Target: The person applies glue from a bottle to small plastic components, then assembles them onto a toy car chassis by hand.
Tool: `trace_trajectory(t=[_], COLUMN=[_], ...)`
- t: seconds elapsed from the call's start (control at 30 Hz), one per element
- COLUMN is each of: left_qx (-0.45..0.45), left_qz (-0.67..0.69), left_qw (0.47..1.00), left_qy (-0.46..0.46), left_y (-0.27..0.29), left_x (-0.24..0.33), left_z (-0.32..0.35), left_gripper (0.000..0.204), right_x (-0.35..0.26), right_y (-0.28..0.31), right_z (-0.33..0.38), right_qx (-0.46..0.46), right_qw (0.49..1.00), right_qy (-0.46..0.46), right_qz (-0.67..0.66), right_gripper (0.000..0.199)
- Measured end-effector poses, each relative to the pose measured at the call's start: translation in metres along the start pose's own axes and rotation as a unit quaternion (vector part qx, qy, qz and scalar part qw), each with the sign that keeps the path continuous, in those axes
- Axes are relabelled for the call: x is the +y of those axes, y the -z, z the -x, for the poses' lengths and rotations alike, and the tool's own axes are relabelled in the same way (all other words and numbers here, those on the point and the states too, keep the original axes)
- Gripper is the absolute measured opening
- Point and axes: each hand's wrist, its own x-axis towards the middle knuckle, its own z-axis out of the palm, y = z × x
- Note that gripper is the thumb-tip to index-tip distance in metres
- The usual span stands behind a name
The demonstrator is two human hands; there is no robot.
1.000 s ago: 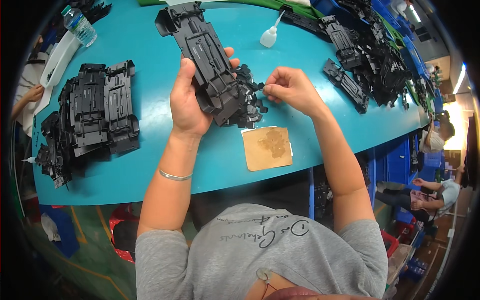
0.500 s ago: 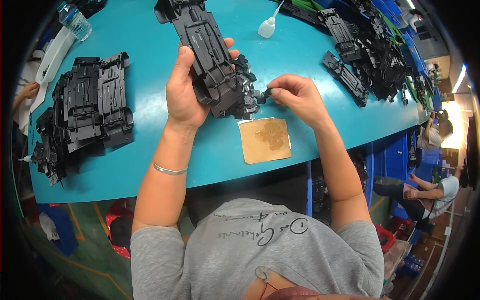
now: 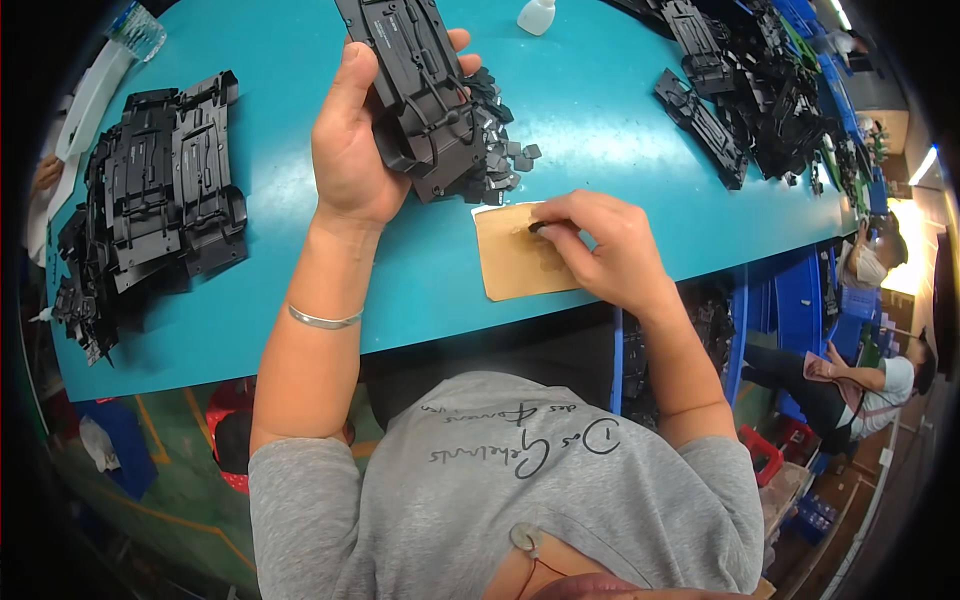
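My left hand (image 3: 348, 150) is wrapped round a long black plastic chassis part (image 3: 408, 85), thumb on its near side and fingertips showing at its far edge. The part is tilted above the teal table, its lower end beside a heap of small black blocks (image 3: 497, 150). In my right hand (image 3: 612, 245) a small dark piece (image 3: 537, 228) is pinched between thumb and fingers. That hand is over a square tan pad (image 3: 507, 262) with a wet brown stain. Whether the piece touches the pad I cannot tell.
Similar black chassis parts (image 3: 150, 190) are stacked at the left, and a big jumble of them (image 3: 775, 135) covers the right. A white squeeze bottle (image 3: 537, 16) and a clear bottle (image 3: 138, 33) stand at the back. One person (image 3: 880, 380) sits at the far right.
My right hand has moved from beside the heap of small blocks toward me, over the tan pad, with a small piece pinched. My left hand keeps its hold. The whole view has shifted slightly.
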Motion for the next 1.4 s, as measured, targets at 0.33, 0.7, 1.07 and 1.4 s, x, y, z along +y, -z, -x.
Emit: trace_trajectory(t=[0.33, 0.7, 1.07, 1.4], left_qx=[-0.007, 0.002, -0.019, -0.056], left_qz=[0.009, -0.028, 0.011, 0.051], left_qw=[1.0, 1.0, 1.0, 0.996], left_qy=[0.001, 0.002, 0.001, 0.04], left_y=[-0.001, -0.002, 0.0, -0.004], left_x=[0.002, 0.001, 0.0, -0.002], left_z=[0.002, 0.001, 0.0, 0.005], left_gripper=[0.047, 0.06, 0.045, 0.059], right_x=[0.006, 0.004, 0.001, -0.01], right_y=[-0.019, -0.013, -0.007, -0.002], right_z=[0.009, 0.011, 0.003, -0.015], right_qx=[0.084, 0.051, -0.006, 0.187], right_qw=[0.983, 0.975, 0.939, 0.961], right_qy=[0.1, 0.12, 0.197, 0.162], right_qz=[0.129, 0.182, 0.283, 0.125], right_gripper=[0.009, 0.013, 0.015, 0.016])
